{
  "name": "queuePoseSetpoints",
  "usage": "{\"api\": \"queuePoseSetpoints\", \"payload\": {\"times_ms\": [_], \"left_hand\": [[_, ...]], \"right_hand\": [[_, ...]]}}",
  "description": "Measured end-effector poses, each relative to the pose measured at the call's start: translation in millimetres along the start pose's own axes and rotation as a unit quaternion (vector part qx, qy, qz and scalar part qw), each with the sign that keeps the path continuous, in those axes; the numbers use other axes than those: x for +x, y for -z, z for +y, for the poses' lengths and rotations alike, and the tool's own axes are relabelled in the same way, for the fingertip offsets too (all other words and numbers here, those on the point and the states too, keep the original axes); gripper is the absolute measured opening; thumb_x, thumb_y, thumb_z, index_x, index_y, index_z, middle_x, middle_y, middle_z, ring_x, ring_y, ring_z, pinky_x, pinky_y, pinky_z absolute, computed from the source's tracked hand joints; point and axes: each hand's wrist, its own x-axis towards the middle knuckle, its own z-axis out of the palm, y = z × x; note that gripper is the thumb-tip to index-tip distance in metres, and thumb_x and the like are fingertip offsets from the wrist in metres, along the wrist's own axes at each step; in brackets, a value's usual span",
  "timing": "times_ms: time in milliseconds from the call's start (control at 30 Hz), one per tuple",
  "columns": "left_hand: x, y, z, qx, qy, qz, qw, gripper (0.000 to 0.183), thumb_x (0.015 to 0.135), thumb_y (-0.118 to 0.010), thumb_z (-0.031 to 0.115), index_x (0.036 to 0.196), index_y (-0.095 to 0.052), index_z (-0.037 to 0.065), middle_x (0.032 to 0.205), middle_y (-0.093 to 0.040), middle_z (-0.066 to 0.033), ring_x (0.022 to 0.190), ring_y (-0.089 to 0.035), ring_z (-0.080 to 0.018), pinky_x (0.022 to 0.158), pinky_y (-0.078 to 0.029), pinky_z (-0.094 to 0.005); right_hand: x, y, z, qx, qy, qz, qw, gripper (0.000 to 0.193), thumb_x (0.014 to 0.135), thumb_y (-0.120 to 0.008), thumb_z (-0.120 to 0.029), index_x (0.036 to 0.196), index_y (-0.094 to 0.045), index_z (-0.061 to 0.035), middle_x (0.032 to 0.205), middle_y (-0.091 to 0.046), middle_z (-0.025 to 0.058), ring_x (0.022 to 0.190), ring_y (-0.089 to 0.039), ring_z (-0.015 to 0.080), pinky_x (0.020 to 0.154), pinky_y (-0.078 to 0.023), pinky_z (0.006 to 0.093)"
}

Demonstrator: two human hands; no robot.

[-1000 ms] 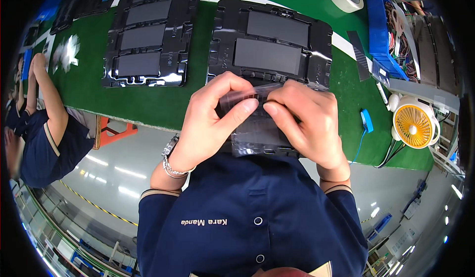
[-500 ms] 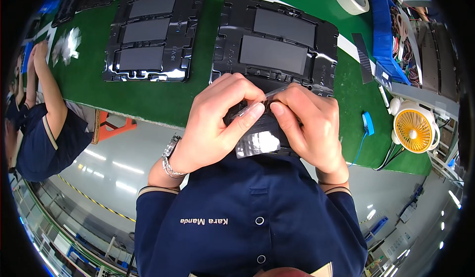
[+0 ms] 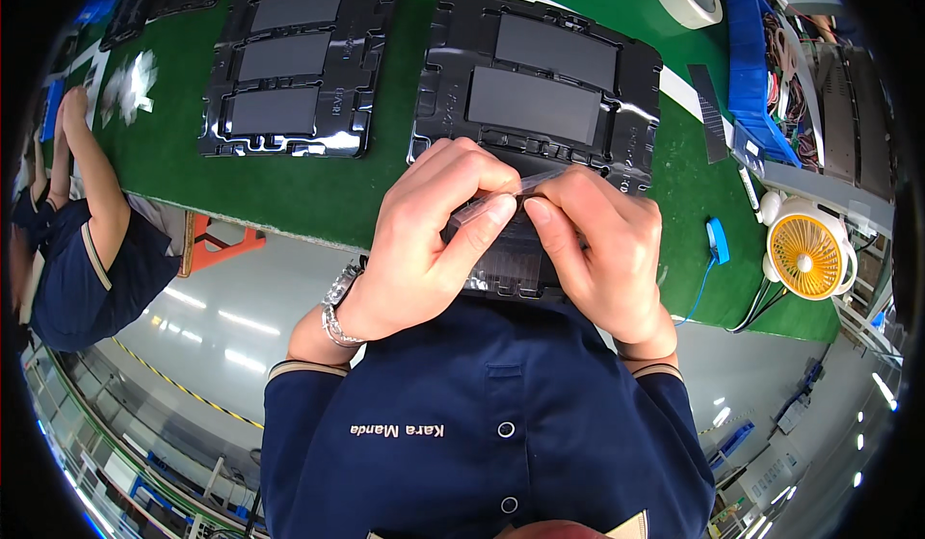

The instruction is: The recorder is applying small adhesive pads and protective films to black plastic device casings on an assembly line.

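At the film edge, left hand seemingly pinches beside right hand.

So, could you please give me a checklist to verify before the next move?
1. Bare left hand pinching the transparent plastic film: ok.
2. Bare right hand gripping the same film: ok.
3. Film spread flat: not ok, raised and bent between the hands.
4. Two dark-grey rectangular panels in the farther slots of the black moulded plastic tray: ok.
5. Tray's nearer slots filled: cannot tell, hands and film partly hide them.
6. Small blue rectangular piece clear of both hands: ok.
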Motion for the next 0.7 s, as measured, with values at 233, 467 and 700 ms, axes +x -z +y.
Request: {"api": "queuePoseSetpoints", "payload": {"times_ms": [233,467,700], "left_hand": [[0.3,-7.9,0.7,-0.014,-0.008,0.043,0.999,0.005,0.088,-0.06,0.006,0.087,-0.057,0.002,0.082,-0.057,-0.0068,0.074,-0.051,-0.0237,0.067,-0.041,-0.0337],[-0.6,-8.0,-0.6,-0.016,0.0,0.038,0.999,0.006,0.088,-0.06,0.007,0.087,-0.058,0.002,0.082,-0.057,-0.0071,0.074,-0.051,-0.0241,0.067,-0.042,-0.0336],[23.1,8.2,-5.5,0.071,0.005,-0.028,0.997,0.014,0.092,-0.055,0.012,0.087,-0.056,-0.001,0.087,-0.057,-0.0097,0.082,-0.055,-0.0225,0.078,-0.044,-0.032]], "right_hand": [[-1.7,-1.6,0.0,-0.007,0.007,0.008,1.0,0.012,0.081,-0.071,-0.007,0.081,-0.059,-0.0058,0.067,-0.056,0.0045,0.048,-0.056,0.0224,0.043,-0.043,0.0337],[0.7,-4.3,7.5,-0.002,0.038,0.024,0.999,0.015,0.078,-0.073,-0.008,0.075,-0.058,-0.0058,0.062,-0.053,0.0032,0.048,-0.055,0.0202,0.042,-0.042,0.0324],[3.8,9.9,13.6,0.031,0.046,0.085,0.995,0.013,0.075,-0.073,-0.006,0.069,-0.061,-0.0048,0.059,-0.054,0.0037,0.046,-0.052,0.0192,0.042,-0.04,0.0312]]}}
